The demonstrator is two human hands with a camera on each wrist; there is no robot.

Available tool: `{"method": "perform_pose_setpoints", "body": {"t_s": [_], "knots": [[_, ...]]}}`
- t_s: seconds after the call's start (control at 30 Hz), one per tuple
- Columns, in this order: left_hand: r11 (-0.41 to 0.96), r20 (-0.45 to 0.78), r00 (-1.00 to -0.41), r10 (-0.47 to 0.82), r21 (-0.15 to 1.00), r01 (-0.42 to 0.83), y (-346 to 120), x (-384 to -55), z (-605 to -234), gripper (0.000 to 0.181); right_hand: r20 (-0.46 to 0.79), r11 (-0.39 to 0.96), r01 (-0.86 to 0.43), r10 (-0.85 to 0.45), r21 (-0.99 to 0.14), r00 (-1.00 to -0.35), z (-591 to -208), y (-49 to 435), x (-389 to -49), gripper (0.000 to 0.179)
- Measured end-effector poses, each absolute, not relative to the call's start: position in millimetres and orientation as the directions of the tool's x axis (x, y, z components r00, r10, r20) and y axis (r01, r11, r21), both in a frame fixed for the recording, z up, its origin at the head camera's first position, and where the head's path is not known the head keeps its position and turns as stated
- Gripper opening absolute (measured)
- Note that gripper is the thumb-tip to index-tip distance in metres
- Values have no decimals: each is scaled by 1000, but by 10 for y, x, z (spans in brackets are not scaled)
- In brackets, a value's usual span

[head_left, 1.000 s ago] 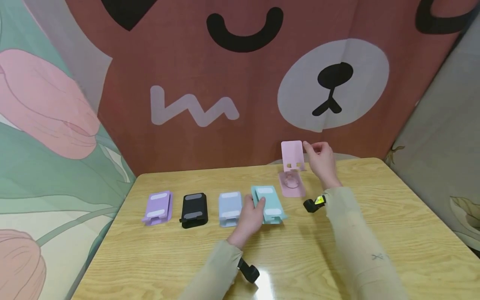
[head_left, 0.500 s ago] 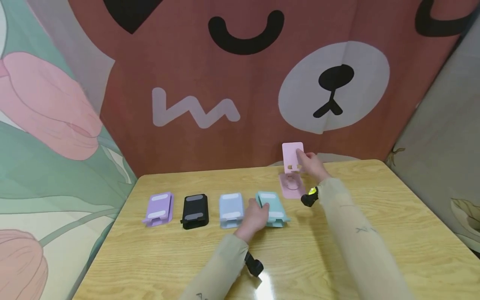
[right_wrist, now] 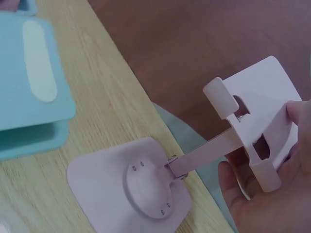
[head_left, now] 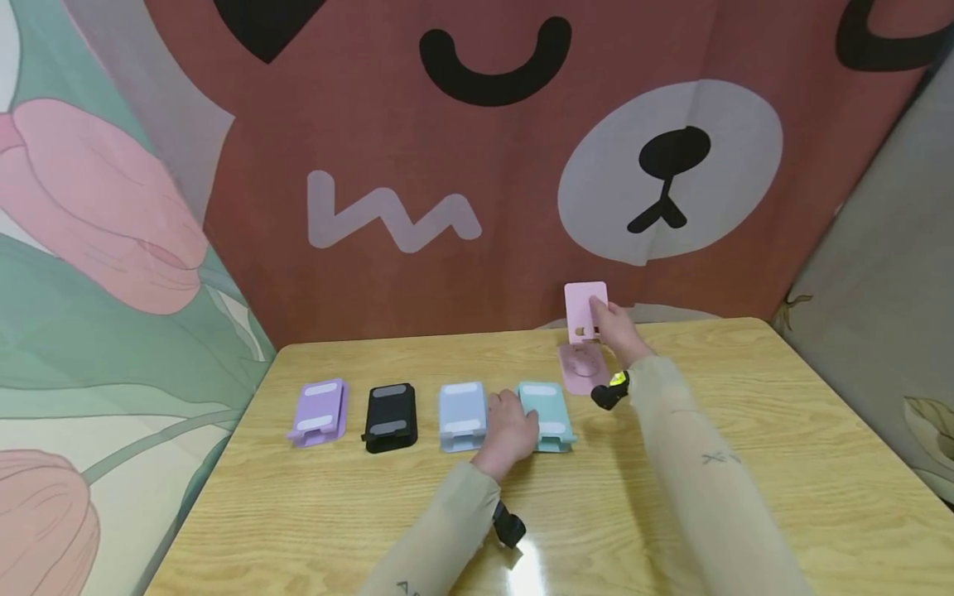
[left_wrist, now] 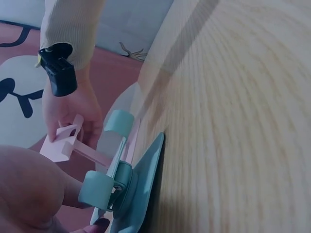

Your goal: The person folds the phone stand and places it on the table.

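My right hand [head_left: 620, 333] grips the upper plate of a pink phone stand [head_left: 584, 308] by its right side. That stand is unfolded, its base [right_wrist: 146, 187] lying on the table and its arm leaning up, as the right wrist view shows. At the left edge of a folded teal phone stand [head_left: 547, 414], my left hand [head_left: 510, 434] holds on with curled fingers. In the left wrist view the teal stand's lips [left_wrist: 120, 122] and base show, while part of the grip is hidden.
Left of the teal stand lie a light blue phone stand [head_left: 462, 414], a black one [head_left: 391, 416] and a purple one [head_left: 319, 412], all folded in a row. The wooden table [head_left: 298, 513] ends at a printed curtain [head_left: 387, 306] behind.
My right hand has shifted from the pink plate's edge to a grip over its face. The teal stand has slid slightly right and turned straighter, with my left hand at it.
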State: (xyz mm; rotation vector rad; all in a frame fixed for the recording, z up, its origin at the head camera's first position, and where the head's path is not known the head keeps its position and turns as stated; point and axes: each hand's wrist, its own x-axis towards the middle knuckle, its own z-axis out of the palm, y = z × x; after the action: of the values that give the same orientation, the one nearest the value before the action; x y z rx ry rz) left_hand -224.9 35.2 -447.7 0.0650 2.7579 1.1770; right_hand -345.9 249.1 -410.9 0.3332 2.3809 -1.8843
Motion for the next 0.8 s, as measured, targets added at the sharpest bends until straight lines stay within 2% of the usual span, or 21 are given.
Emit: {"method": "perform_pose_setpoints", "body": {"t_s": [0.17,0.4,0.8], "knots": [[695,-109,-991,73,719,-29,363,-2243,-4504,44,-194,175,215,131,-961,-972,-4114,2478,-3453,73],[631,-74,-996,47,775,-28,374,-2218,-4487,59,-77,148,105,185,-983,-980,-4017,2409,-3448,69],[373,28,-999,21,927,33,283,-2208,-4423,55,32,139,1,232,-990,-972,-3729,2302,-3339,61]]}}
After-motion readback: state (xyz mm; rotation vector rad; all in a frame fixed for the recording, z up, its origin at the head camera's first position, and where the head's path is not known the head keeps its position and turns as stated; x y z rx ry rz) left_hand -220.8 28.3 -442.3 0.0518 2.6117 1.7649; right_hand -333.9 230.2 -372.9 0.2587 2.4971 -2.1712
